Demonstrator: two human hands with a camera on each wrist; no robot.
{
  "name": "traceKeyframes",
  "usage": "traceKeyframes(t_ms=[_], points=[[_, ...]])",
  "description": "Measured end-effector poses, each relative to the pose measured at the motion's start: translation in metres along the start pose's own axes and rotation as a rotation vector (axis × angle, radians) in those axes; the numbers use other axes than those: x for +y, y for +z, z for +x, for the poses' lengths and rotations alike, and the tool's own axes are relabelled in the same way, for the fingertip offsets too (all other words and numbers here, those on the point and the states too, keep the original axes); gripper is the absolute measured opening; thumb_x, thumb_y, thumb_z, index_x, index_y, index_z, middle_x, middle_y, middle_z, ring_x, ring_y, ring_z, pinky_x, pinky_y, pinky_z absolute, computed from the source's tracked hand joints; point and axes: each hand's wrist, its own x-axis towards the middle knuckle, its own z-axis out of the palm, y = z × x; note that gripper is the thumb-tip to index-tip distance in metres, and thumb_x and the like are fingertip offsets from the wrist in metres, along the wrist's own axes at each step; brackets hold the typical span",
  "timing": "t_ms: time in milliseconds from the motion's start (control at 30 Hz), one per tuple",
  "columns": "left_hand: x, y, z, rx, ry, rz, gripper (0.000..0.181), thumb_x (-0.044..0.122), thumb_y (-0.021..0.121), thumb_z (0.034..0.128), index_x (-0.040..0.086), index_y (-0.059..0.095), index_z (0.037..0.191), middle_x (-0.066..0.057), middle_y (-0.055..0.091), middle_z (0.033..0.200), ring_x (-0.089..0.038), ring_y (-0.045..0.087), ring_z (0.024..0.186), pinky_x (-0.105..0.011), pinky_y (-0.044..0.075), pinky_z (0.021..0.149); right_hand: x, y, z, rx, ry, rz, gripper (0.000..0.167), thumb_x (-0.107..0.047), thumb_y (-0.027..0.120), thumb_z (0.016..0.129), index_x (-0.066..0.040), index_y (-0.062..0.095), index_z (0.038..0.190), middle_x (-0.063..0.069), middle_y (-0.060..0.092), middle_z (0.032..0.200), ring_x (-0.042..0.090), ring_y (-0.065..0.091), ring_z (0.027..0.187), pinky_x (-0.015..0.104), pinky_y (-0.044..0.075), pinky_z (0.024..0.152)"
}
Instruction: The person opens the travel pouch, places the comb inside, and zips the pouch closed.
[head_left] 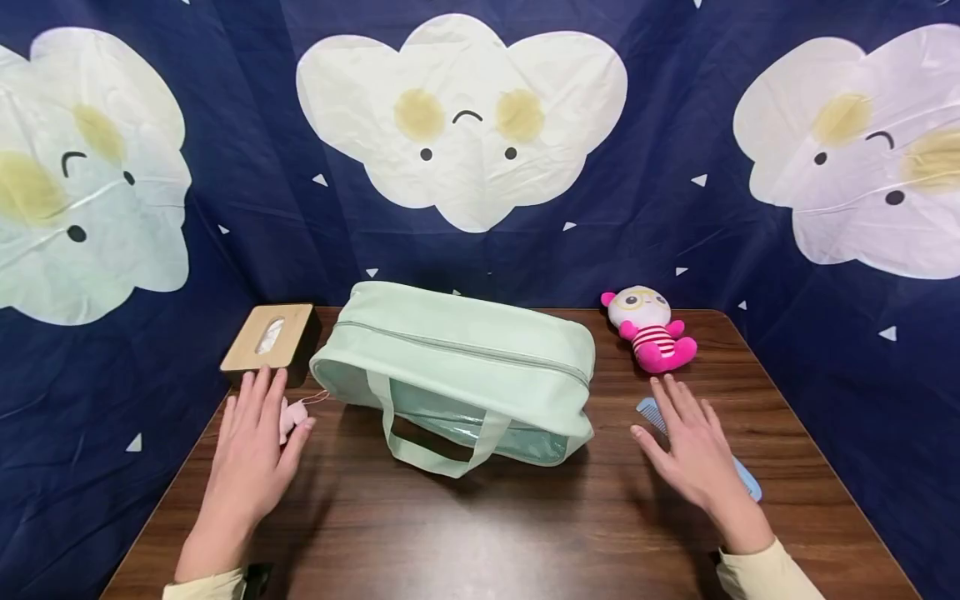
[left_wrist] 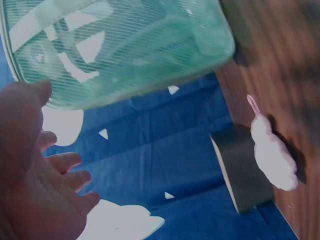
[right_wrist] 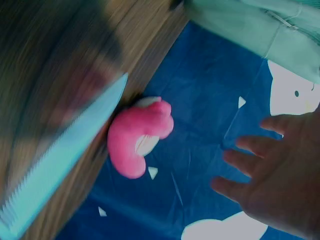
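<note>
A mint green bag (head_left: 465, 333) with a closed zipper along its top, clear side panels and strap handles stands mid-table. To its left, my left hand (head_left: 251, 454) hovers with fingers spread, holding nothing. Partly behind that hand lies a small pale pink fluffy item (left_wrist: 272, 155) with a pink cord loop. My right hand (head_left: 693, 446) hovers on the other side, fingers extended and holding nothing. Beneath it is a blue comb (head_left: 746, 479), its middle hidden by the hand in the head view. Beyond the fingertips sits a pink and white plush toy (head_left: 652, 329) in a striped shirt.
A tissue box (head_left: 247, 337) with a wooden top and dark sides stands at the back left, close to the bag. Brown wood-grain table (head_left: 480, 550) spans the front. Dark blue cloth (head_left: 675, 108) with white clouds hangs along the table's back and sides.
</note>
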Motion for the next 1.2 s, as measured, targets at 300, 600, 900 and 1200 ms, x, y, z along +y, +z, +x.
traceKeyframes(t_ms=[300,600,900,1200], points=[[0.02,0.006,0.025,0.158,0.124,-0.081,0.07,0.049,0.034,0.1105,-0.005,0.04,0.154,-0.033,0.042,0.155,-0.048,0.038,0.146,-0.044,0.022,0.126,-0.014,0.008,0.005,-0.143,-0.01,0.18,0.066,-0.033,0.055,0.106,0.005,0.036,0.156,0.032,0.037,0.159,0.053,0.038,0.144,0.068,0.031,0.113],[0.032,0.013,0.044,0.262,0.162,-0.15,0.051,-0.005,0.068,0.0942,0.004,0.059,0.144,-0.02,0.055,0.149,-0.045,0.058,0.128,-0.023,0.033,0.118,-0.023,0.019,0.012,-0.245,0.015,0.396,0.057,-0.028,0.044,0.112,0.004,0.035,0.157,0.029,0.038,0.16,0.049,0.037,0.146,0.067,0.03,0.115],[0.04,0.02,0.054,0.325,0.164,-0.2,0.045,-0.013,0.071,0.0873,0.004,0.071,0.129,-0.02,0.068,0.132,-0.04,0.066,0.118,-0.011,0.031,0.113,-0.026,0.028,0.017,-0.249,0.029,0.515,0.049,-0.021,0.034,0.114,0.007,0.043,0.152,0.027,0.048,0.153,0.047,0.046,0.141,0.064,0.035,0.113],[0.042,0.025,0.059,0.42,0.121,-0.233,0.036,-0.013,0.073,0.0868,0.004,0.077,0.118,-0.018,0.074,0.121,-0.036,0.072,0.109,-0.007,0.035,0.107,-0.027,0.033,0.026,-0.313,0.039,0.817,0.053,-0.019,0.02,0.115,0.019,0.044,0.144,0.033,0.053,0.146,0.046,0.046,0.138,0.031,0.042,0.112]])
